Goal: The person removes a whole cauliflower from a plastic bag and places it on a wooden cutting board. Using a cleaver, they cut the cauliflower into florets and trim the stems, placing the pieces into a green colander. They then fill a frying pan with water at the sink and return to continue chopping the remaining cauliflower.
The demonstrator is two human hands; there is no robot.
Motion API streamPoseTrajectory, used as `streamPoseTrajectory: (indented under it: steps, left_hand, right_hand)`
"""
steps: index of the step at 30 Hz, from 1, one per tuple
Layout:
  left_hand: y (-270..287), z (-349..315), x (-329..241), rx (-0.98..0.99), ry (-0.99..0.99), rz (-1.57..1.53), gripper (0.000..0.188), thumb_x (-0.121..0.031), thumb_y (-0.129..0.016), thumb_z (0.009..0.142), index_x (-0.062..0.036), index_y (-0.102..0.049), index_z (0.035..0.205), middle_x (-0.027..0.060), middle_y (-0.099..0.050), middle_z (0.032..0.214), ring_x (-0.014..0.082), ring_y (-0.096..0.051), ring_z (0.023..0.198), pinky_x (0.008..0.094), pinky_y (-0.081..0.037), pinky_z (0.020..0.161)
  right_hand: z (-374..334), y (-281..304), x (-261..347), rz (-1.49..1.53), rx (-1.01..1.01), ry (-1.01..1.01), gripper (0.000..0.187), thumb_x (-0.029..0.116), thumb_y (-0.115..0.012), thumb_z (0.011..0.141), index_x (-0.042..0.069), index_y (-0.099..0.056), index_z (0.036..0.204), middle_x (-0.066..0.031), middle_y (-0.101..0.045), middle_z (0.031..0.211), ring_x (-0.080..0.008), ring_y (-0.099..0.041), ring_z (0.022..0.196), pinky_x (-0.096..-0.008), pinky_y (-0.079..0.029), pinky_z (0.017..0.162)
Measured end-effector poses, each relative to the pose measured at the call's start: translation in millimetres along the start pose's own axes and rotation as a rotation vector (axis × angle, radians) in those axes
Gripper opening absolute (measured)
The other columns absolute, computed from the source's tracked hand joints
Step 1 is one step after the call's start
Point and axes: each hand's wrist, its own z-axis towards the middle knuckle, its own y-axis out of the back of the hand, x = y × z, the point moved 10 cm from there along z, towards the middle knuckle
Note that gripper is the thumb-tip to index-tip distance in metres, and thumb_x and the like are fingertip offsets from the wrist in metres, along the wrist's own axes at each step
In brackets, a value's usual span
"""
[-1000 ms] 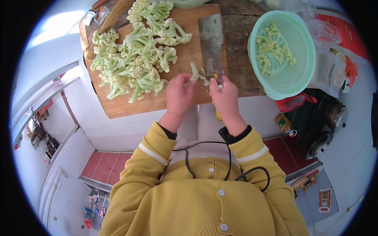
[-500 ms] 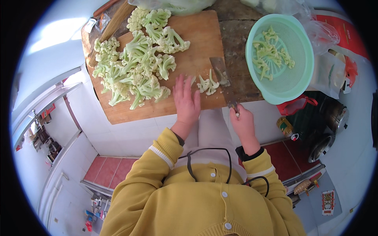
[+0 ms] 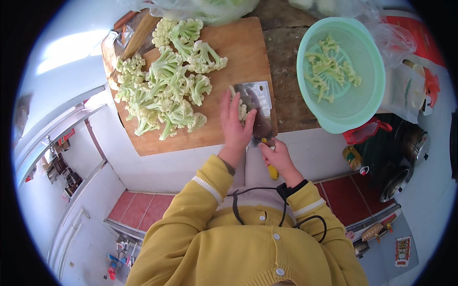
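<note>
My right hand (image 3: pixel 278 158) grips the yellow handle of a cleaver (image 3: pixel 263 125), whose broad blade lies flat-looking over the right edge of the wooden cutting board (image 3: pixel 237 43). Beside the blade is my left hand (image 3: pixel 237 127), fingers stretched out and thumb apart. Small cauliflower pieces (image 3: pixel 243 112) show between that hand and the blade, partly hidden by both. A big pile of pale green-white cauliflower florets (image 3: pixel 164 93) covers the board's left half.
A mint-green colander (image 3: pixel 377 76) with a few florets stands at the right. Behind the board lies a clear plastic bag (image 3: pixel 210 12); a straw brush (image 3: pixel 141 37) is at the far left. A red-handled item (image 3: pixel 365 132) and an oil bottle (image 3: pixel 352 156) are lower right.
The cleaver has swung left, its blade now flat against the small cauliflower pieces. My left hand has shifted right toward it, and my right hand has moved left and slightly down.
</note>
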Motion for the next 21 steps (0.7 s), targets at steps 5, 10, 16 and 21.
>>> streamPoseTrajectory:
  steps: [5, 10, 16, 21]
  left_hand:
    - [2.9, 22.7, -18.5, -0.102, 0.043, -0.105, 0.050, -0.012, -0.070, 0.086, -0.0037, -0.052, 0.133, 0.0240, -0.039, 0.147, 0.0420, -0.038, 0.136, 0.0468, -0.034, 0.110]
    - [4.2, 48.6, -111.7, -0.058, -0.142, -0.179, 0.053, -0.010, -0.071, 0.084, -0.0045, -0.053, 0.133, 0.0243, -0.035, 0.150, 0.0430, -0.035, 0.138, 0.0473, -0.033, 0.112]
    - [-37.5, 74.0, -224.8, 0.238, -0.371, -0.375, 0.077, -0.023, -0.077, 0.081, -0.0060, -0.040, 0.146, 0.0246, -0.024, 0.156, 0.0492, -0.025, 0.142, 0.0553, -0.025, 0.114]
    - [-1.7, 73.6, -158.9, 0.148, -0.206, -0.139, 0.057, -0.016, -0.073, 0.079, -0.0057, -0.053, 0.132, 0.0188, -0.049, 0.135, 0.0380, -0.047, 0.124, 0.0457, -0.037, 0.105]
  right_hand:
    - [-3.1, -12.6, 19.3, 0.060, 0.013, 0.010, 0.079, 0.021, -0.069, 0.089, -0.016, -0.025, 0.144, -0.0034, -0.055, 0.062, -0.0104, -0.050, 0.047, -0.0254, -0.041, 0.044]
    - [-51.2, 15.7, 72.0, 0.052, -0.056, 0.232, 0.026, 0.020, -0.065, 0.093, -0.005, -0.062, 0.101, -0.0015, -0.055, 0.062, -0.0083, -0.049, 0.048, -0.0241, -0.040, 0.045]
    - [-133.5, 120.6, 148.3, -0.050, -0.684, 0.550, 0.021, 0.017, -0.058, 0.097, 0.004, -0.057, 0.082, 0.0008, -0.052, 0.059, -0.0066, -0.047, 0.049, -0.0228, -0.037, 0.046]
    - [-151.9, 157.0, 172.0, -0.079, -0.934, 0.630, 0.019, 0.019, -0.060, 0.097, 0.003, -0.056, 0.087, 0.0002, -0.052, 0.061, -0.0061, -0.048, 0.051, -0.0223, -0.037, 0.046]
